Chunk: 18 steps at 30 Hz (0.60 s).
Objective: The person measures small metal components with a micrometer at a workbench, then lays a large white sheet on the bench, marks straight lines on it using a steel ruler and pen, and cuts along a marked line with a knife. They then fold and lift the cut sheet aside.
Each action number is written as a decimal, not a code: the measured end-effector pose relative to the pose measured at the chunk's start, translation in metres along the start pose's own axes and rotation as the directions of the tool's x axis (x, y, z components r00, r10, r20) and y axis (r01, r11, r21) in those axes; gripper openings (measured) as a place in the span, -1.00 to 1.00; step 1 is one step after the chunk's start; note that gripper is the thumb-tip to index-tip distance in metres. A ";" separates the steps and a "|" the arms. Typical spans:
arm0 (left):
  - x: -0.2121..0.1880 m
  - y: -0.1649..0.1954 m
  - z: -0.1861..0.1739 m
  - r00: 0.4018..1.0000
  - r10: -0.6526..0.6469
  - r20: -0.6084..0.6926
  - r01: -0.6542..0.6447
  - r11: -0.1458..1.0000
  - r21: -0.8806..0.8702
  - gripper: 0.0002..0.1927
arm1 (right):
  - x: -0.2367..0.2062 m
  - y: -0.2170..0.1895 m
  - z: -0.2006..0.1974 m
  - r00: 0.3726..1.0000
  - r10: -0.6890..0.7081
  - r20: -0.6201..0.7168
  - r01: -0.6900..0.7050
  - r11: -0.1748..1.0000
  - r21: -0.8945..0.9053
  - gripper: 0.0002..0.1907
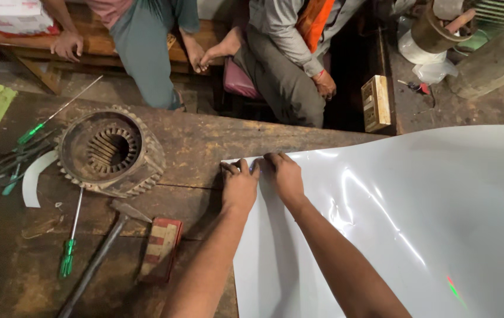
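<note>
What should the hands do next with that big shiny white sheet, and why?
Probably press and slide along the top edge. Both the left hand and right hand rest side by side at the corner of the white sheet, which shows ripples just behind them on the wooden table.

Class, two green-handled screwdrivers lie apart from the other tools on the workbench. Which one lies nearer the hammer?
The green-handled screwdriver below the round metal motor housing, lying beside the hammer. The other green-handled one lies above the housing.

sheet point(417, 224) on bench point(205, 147), right | motor stator point(110, 150) left | hammer point(101, 259), screwdriver point(70, 244) before stator
</note>
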<state>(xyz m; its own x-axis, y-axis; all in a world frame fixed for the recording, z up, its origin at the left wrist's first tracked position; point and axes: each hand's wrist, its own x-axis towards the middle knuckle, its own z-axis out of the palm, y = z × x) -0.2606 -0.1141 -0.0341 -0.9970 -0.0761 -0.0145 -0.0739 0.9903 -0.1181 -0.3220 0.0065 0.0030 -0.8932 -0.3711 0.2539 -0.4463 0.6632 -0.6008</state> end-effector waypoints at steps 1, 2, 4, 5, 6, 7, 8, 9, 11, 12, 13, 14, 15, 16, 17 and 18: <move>0.000 0.000 0.000 1.000 0.003 0.009 -0.004 1.000 0.001 -0.42 | 0.000 0.001 0.001 1.000 -0.026 -0.007 0.026 1.000 0.012 -0.82; 0.000 0.000 0.000 1.000 0.006 0.018 -0.006 1.000 0.003 -0.43 | 0.001 0.001 0.001 0.999 -0.049 0.023 0.050 0.998 -0.029 -0.83; 0.000 0.000 0.000 0.999 -0.006 -0.032 0.007 1.000 0.025 -0.42 | 0.001 0.003 -0.001 0.992 -0.095 0.081 0.103 0.989 -0.106 -0.81; 0.000 -0.001 -0.001 0.998 -0.012 -0.060 0.014 0.999 0.036 -0.41 | 0.003 0.003 -0.001 0.989 -0.111 0.095 0.122 0.985 -0.121 -0.82; 0.001 -0.001 -0.002 0.998 -0.012 -0.060 0.014 0.999 0.036 -0.41 | 0.004 0.002 -0.002 0.986 -0.127 0.110 0.142 0.981 -0.135 -0.84; 0.000 -0.002 -0.002 0.998 -0.011 -0.055 0.013 0.999 0.035 -0.41 | 0.005 0.001 -0.003 0.982 -0.140 0.128 0.159 0.976 -0.148 -0.85; -0.001 -0.002 -0.003 0.999 -0.008 -0.049 0.009 0.999 0.033 -0.41 | 0.007 0.000 -0.003 0.982 -0.144 0.123 0.161 0.976 -0.145 -0.83; -0.001 -0.001 -0.004 0.999 -0.001 -0.035 0.002 1.000 0.029 -0.41 | 0.010 -0.001 -0.003 0.982 -0.149 0.117 0.166 0.976 -0.144 -0.82; -0.001 -0.001 -0.006 1.000 0.003 -0.008 -0.002 1.000 0.022 -0.42 | 0.015 -0.002 -0.004 0.982 -0.140 0.129 0.159 0.975 -0.153 -0.82; -0.001 -0.001 -0.007 1.000 -0.006 -0.013 0.006 1.000 0.023 -0.41 | 0.013 -0.004 -0.006 0.982 -0.119 0.150 0.143 0.977 -0.161 -0.84; -0.002 -0.001 -0.008 1.000 -0.013 -0.015 0.013 1.000 0.024 -0.40 | 0.008 -0.004 -0.009 0.981 -0.094 0.172 0.123 0.978 -0.168 -0.86; -0.003 -0.002 -0.011 1.000 -0.014 -0.020 0.014 1.000 0.028 -0.39 | -0.003 -0.001 -0.012 0.981 -0.081 0.178 0.109 0.982 -0.152 -0.86; -0.005 -0.002 -0.013 0.999 -0.019 -0.035 0.020 1.000 0.022 -0.38 | -0.020 0.002 -0.019 0.982 -0.070 0.176 0.096 0.986 -0.139 -0.85; -0.009 -0.003 -0.014 0.998 -0.024 -0.052 0.025 1.000 0.014 -0.37 | -0.041 0.004 -0.028 0.983 -0.061 0.174 0.083 0.989 -0.126 -0.85; -0.016 -0.002 -0.015 0.998 -0.029 -0.063 0.029 1.000 0.002 -0.35 | -0.070 0.005 -0.037 0.989 -0.052 0.136 0.071 0.988 -0.138 -0.86; -0.029 0.000 -0.017 0.990 -0.029 -0.137 0.024 0.999 -0.035 -0.35 | -0.104 0.004 -0.048 0.994 -0.047 0.097 0.062 0.987 -0.150 -0.87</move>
<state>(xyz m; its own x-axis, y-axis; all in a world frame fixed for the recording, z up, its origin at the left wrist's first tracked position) -0.2324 -0.1102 -0.0170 -0.9882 -0.0881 0.1255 -0.0990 0.9916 -0.0835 -0.2335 0.0796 0.0104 -0.8616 -0.4636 0.2068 -0.5036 0.7289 -0.4638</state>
